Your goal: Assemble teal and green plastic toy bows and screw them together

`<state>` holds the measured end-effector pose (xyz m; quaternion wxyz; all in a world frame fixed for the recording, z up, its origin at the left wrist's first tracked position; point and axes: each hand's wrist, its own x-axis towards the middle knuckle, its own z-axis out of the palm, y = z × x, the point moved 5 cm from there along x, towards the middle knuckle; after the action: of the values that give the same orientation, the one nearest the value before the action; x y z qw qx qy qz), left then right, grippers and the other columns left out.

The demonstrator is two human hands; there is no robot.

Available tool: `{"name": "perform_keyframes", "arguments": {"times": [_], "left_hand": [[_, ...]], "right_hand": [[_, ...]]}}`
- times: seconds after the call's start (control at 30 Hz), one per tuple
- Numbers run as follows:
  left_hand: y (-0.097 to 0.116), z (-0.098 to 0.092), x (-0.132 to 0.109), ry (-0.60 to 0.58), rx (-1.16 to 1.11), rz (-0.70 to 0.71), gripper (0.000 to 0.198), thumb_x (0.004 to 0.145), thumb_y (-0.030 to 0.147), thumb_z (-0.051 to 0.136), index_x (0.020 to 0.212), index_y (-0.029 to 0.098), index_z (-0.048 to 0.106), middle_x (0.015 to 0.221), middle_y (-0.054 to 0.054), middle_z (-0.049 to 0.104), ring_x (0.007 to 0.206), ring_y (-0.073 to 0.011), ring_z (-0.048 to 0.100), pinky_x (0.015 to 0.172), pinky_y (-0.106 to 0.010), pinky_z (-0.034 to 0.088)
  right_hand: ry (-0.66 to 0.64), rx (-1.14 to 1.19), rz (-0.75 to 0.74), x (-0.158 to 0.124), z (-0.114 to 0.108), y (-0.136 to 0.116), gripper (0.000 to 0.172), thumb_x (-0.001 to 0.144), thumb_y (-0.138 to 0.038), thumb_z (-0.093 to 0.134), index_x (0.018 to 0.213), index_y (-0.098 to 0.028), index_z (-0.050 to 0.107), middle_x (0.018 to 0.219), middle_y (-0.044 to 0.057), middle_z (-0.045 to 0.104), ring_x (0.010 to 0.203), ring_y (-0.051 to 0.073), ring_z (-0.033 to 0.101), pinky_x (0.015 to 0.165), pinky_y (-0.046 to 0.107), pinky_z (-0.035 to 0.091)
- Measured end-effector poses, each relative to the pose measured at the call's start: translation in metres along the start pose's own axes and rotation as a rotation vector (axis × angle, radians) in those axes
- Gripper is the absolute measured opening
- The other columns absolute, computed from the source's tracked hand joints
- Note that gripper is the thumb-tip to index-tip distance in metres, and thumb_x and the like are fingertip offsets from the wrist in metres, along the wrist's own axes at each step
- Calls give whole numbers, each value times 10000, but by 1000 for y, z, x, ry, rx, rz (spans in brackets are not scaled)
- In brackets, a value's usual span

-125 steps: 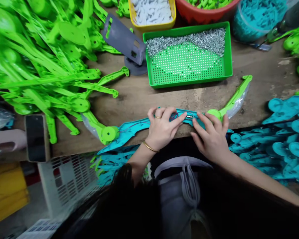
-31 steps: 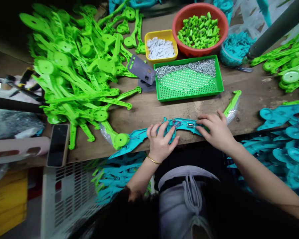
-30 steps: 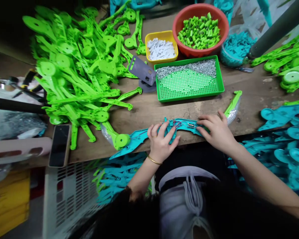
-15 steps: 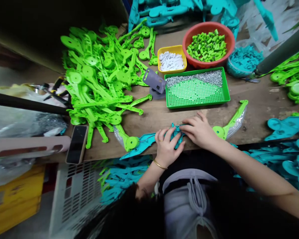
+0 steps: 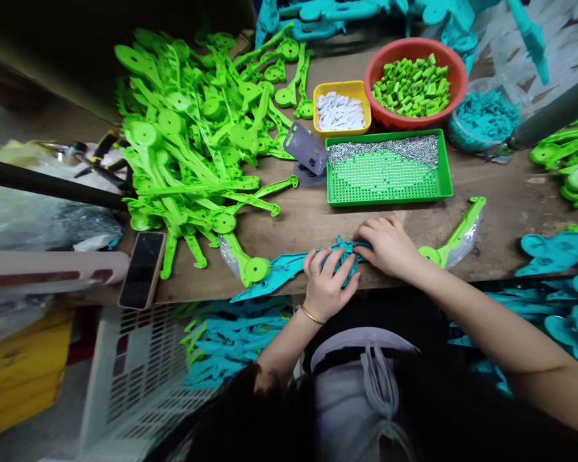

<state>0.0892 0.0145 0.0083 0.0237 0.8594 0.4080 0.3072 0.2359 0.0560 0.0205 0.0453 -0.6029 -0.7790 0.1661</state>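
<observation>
A long teal plastic toy piece [image 5: 279, 266] with green ends lies along the front edge of the wooden table [image 5: 318, 221]. My left hand [image 5: 328, 283], with a ring and a gold bracelet, presses down on its middle. My right hand [image 5: 388, 244] lies right beside it, fingers curled over the same middle section. A green arm [image 5: 455, 234] with clear film sticks out to the right of my hands, a green round joint [image 5: 255, 269] to the left.
A big heap of green plastic parts [image 5: 197, 141] fills the left. Behind my hands stand a green tray of screws [image 5: 388, 170], a yellow tub [image 5: 341, 109], a red bowl [image 5: 411, 80] and a grey holder [image 5: 306, 149]. A phone [image 5: 142, 260] lies left; teal parts [image 5: 559, 256] pile right.
My right hand has slid left along the teal piece and now sits against my left hand at its middle. The view has shifted, showing more of the far table.
</observation>
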Motion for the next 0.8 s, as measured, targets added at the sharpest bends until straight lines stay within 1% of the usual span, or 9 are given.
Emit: {"name": "perform_keyframes", "arguments": {"times": [0.1,0.2,0.27,0.43,0.57,0.63,0.7,0.73,0.8], "left_hand": [[1,5,3,-63,24,-48,248,843,341,616,1030,217,723,1148,-88,686,1122,-279,483,1060,-480,295],[2,9,8,-140,60,-108,254,866,335,589,1061,232,716,1213,-81,671,1142,-300,481,1059,-524,251],[3,10,11,-162,79,-136,259,879,332,582,1082,237,710,1232,-83,664,1151,-311,477,1059,-542,230],[6,5,8,-99,-1,-85,265,870,293,608,1098,199,705,1195,-118,663,1151,-292,486,1074,-496,255],[-2,-13,0,-12,-38,-64,227,842,271,644,1046,202,713,1145,-126,659,1135,-282,503,1068,-493,313],[-11,-25,-5,25,-19,-69,205,836,238,647,1031,208,703,1124,-116,659,1117,-274,523,1051,-493,346],[-23,-35,-11,65,12,-92,200,834,194,641,1029,198,688,1083,-112,663,1081,-266,546,1013,-476,387],[-28,-38,-13,95,29,-99,196,832,174,639,1022,193,684,1058,-110,666,1059,-263,555,994,-469,402],[-37,-42,-18,174,67,-107,186,828,157,638,1006,195,680,1013,-97,670,1018,-255,570,965,-455,421]], "right_hand": [[-86,7,14,8,-3,2,183,889,-335,591,979,-190,658,1019,66,691,1022,260,602,901,397,325],[-110,4,29,15,-8,3,148,882,-307,601,956,-195,660,1037,63,697,1025,259,607,841,374,312],[-112,-4,27,19,-10,3,139,880,-298,605,954,-197,662,1038,58,699,1010,255,611,826,367,306],[-74,-41,-31,17,-6,3,192,907,-320,565,987,-170,655,1027,77,689,1007,254,607,830,364,327],[-19,-73,-60,2,-9,1,220,929,-299,510,1001,-145,650,1002,99,683,1007,273,609,858,385,362],[-11,-39,-77,-3,-20,-1,215,924,-233,486,1029,-145,652,1003,98,690,989,268,622,858,387,389],[35,59,-82,4,-42,0,236,910,-180,467,1054,-158,653,1016,82,705,961,241,639,836,364,423],[93,119,-74,14,-57,4,240,904,-176,467,1052,-167,655,1021,71,711,948,225,645,820,347,438],[286,225,-31,50,-95,20,212,896,-205,481,1006,-177,661,1008,58,717,919,199,649,796,318,458]]}}
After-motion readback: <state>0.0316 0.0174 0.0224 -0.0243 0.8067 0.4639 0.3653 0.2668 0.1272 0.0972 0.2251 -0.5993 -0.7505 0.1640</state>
